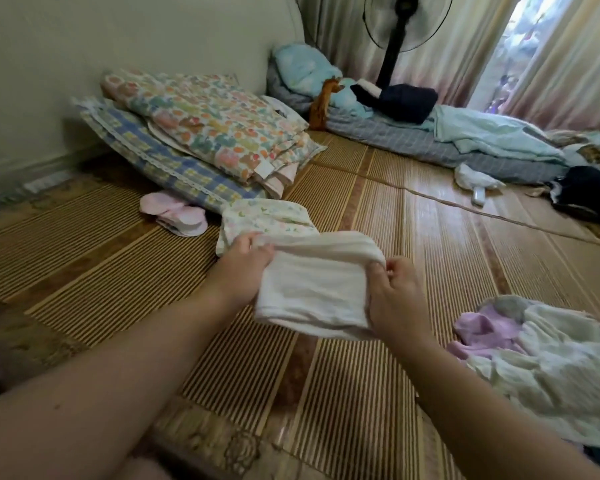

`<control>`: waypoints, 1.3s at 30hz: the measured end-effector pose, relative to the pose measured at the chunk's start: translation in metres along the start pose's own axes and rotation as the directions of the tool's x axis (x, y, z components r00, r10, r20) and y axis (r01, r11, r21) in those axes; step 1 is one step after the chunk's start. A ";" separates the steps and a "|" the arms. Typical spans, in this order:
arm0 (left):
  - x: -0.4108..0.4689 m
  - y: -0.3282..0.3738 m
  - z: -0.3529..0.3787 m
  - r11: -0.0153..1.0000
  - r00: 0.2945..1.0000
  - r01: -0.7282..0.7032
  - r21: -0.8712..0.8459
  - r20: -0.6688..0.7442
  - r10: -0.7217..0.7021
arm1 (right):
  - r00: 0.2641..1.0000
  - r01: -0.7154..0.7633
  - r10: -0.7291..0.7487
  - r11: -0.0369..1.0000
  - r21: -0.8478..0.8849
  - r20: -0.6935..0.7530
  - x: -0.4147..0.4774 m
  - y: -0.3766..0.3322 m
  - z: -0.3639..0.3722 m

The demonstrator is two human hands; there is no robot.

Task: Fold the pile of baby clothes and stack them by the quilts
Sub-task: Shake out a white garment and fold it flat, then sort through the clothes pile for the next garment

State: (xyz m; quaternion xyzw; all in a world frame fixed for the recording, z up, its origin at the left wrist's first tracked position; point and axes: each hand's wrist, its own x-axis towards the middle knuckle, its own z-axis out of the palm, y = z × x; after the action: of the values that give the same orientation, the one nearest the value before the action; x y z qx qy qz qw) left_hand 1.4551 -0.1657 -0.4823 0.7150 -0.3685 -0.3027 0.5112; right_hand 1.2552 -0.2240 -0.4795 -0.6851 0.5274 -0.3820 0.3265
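Observation:
A folded white cloth (317, 282) hangs in the air between my hands above the bamboo mat. My left hand (245, 263) grips its left end and my right hand (394, 296) pinches its right end. Just beyond it a folded floral baby garment (264, 218) lies on the mat beside the stacked quilts (201, 133). A small stack of pink pieces (175, 213) lies to the left of that garment. The unfolded pile of baby clothes (548, 362), white with a lilac piece, sits at the right.
The bamboo mat (413, 237) covers the floor. A mattress with blue bedding (447, 136) and dark clothes runs along the back. A standing fan (395, 39) stands by the curtains. A white remote (478, 195) lies on the mat at the right.

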 end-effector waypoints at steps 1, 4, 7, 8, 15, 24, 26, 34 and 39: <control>0.015 0.010 -0.005 1.000 0.999 -0.020 0.016 -0.043 0.021 | 0.999 0.046 -0.046 0.999 -0.011 0.002 0.021 -0.010 0.005; 0.063 0.028 -0.019 1.000 0.996 -0.011 0.022 -0.093 0.013 | 0.993 0.119 -0.117 0.992 -0.043 0.032 0.082 -0.029 0.027; 0.108 0.027 -0.026 0.999 0.991 0.037 0.037 -0.131 -0.032 | 0.984 0.156 -0.144 0.980 -0.122 0.100 0.130 -0.034 0.058; 0.122 0.023 -0.028 0.996 0.989 0.056 0.068 -0.140 -0.046 | 0.987 0.120 -0.104 0.984 -0.131 0.122 0.142 -0.032 0.069; 0.157 -0.028 -0.020 0.822 0.948 0.155 0.547 0.151 -0.279 | 0.854 0.257 0.001 0.868 -0.424 0.520 0.175 0.014 0.129; 0.122 -0.012 0.004 0.643 1.000 -0.001 0.766 0.019 -0.022 | 0.891 0.309 -0.126 0.872 -0.380 0.436 0.142 0.014 0.071; 0.097 0.001 0.028 0.623 0.993 -0.116 0.773 0.108 0.050 | 0.909 0.332 -0.180 0.858 -0.392 0.375 0.114 0.014 0.030; -0.063 0.022 0.177 0.506 0.759 -0.604 0.615 0.637 0.133 | 0.976 0.189 -0.075 0.754 -0.630 0.203 -0.025 0.087 -0.147; -0.120 0.023 0.261 0.528 0.636 -0.700 0.480 0.756 0.154 | 0.988 -0.101 0.154 0.654 -0.750 0.001 -0.079 0.143 -0.239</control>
State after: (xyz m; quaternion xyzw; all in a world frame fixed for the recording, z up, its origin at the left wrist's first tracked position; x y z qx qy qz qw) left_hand 1.1735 -0.2024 -0.5299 0.5867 -0.7812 -0.1987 0.0783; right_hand 0.9676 -0.1908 -0.4971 -0.7318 0.6735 -0.0862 0.0595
